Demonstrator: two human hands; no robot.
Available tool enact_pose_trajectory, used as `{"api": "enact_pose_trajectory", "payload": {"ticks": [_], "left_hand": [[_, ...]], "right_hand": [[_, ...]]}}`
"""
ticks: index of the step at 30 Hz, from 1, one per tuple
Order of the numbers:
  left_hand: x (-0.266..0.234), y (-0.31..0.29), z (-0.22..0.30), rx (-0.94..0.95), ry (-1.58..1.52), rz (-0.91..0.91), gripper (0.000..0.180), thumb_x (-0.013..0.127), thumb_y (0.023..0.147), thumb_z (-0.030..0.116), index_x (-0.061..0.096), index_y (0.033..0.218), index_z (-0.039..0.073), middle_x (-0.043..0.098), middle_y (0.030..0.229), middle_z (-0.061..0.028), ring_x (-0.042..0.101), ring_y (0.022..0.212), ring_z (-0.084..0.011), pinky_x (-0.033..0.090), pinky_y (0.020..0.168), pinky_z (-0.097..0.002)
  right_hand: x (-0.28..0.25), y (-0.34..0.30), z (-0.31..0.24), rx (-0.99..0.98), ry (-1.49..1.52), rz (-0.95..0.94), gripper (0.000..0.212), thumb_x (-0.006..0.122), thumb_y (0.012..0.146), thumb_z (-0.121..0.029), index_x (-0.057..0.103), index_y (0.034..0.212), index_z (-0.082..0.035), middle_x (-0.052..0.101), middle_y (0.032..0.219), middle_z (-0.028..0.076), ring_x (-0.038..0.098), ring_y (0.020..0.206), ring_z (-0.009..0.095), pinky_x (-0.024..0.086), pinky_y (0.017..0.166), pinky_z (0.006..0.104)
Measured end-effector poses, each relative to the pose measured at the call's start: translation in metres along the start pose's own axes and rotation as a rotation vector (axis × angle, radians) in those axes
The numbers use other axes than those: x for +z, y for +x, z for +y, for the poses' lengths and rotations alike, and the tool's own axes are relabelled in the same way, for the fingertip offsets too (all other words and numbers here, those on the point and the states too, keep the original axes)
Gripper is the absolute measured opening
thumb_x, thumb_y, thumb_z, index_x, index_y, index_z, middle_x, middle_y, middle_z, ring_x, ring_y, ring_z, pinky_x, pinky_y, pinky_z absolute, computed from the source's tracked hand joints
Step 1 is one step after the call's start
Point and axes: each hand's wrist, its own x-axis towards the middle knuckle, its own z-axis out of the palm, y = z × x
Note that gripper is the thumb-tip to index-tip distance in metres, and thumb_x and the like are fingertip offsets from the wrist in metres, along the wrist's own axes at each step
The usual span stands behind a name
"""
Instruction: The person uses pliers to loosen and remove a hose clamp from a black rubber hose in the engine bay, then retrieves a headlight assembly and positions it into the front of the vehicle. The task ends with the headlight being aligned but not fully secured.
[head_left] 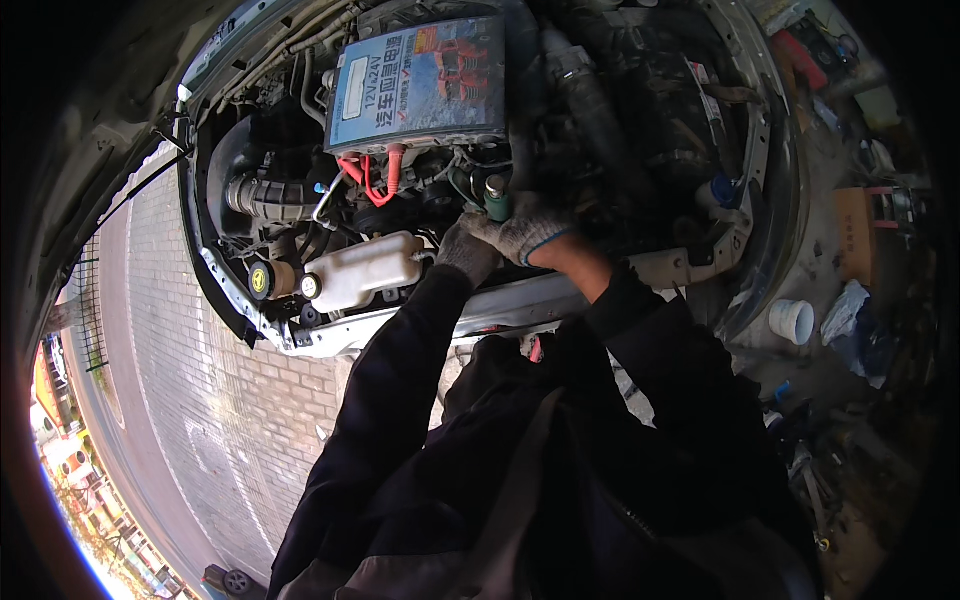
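Both my hands, in grey knit gloves, meet at the front of a car's open engine bay. A green tool with a silver metal head sticks up between them, its lower part covered by the gloves. My right hand is closed against it from the right. Pressed up beside it, my left hand is closed too, its fingertips against the right glove; what it grips is hidden. Just beyond lies a blue jump-starter box with red cables at its near side.
A white plastic coolant tank and a black-capped reservoir sit left of my hands. The metal front crossmember runs between my body and the engine. On the cluttered floor at right are a white bucket and a cardboard box.
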Motion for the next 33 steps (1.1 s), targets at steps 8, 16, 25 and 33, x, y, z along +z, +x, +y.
{"api": "enact_pose_trajectory", "payload": {"ticks": [8,16,25,33], "left_hand": [[0.009,-0.008,0.004,-0.258,0.048,0.044,0.038,0.061,0.103,0.042,0.073,0.125,0.013,0.077,0.123,-0.0151,0.072,0.120,-0.0344,0.058,0.101,-0.0508],[0.002,0.001,0.015,-0.309,0.239,-0.021,0.040,0.060,0.100,0.049,0.081,0.110,0.017,0.082,0.109,-0.0099,0.078,0.107,-0.0310,0.058,0.092,-0.0464],[0.003,-0.027,-0.009,-0.191,0.267,-0.104,0.040,0.059,0.101,0.047,0.072,0.127,0.018,0.073,0.130,-0.0108,0.064,0.127,-0.0321,0.048,0.107,-0.0474],[-0.014,-0.037,-0.010,0.005,0.280,-0.137,0.044,0.061,0.099,0.047,0.071,0.132,0.020,0.079,0.117,-0.0080,0.073,0.114,-0.0340,0.051,0.105,-0.0495]], "right_hand": [[0.029,-0.013,-0.017,-0.038,-0.219,0.139,0.052,0.078,0.097,-0.059,0.080,0.121,-0.013,0.082,0.107,0.017,0.079,0.102,0.039,0.062,0.091,0.0449],[0.004,0.006,0.008,0.121,-0.120,0.028,0.047,0.080,0.098,-0.055,0.081,0.108,-0.010,0.081,0.100,0.015,0.078,0.091,0.032,0.061,0.084,0.0433],[0.043,-0.032,-0.006,-0.096,-0.178,0.146,0.046,0.084,0.094,-0.053,0.080,0.113,-0.011,0.081,0.103,0.017,0.079,0.099,0.037,0.063,0.087,0.0441],[0.026,-0.013,-0.013,0.009,-0.207,0.110,0.053,0.081,0.093,-0.058,0.081,0.110,-0.008,0.080,0.096,0.019,0.079,0.093,0.038,0.063,0.084,0.0460]]}}
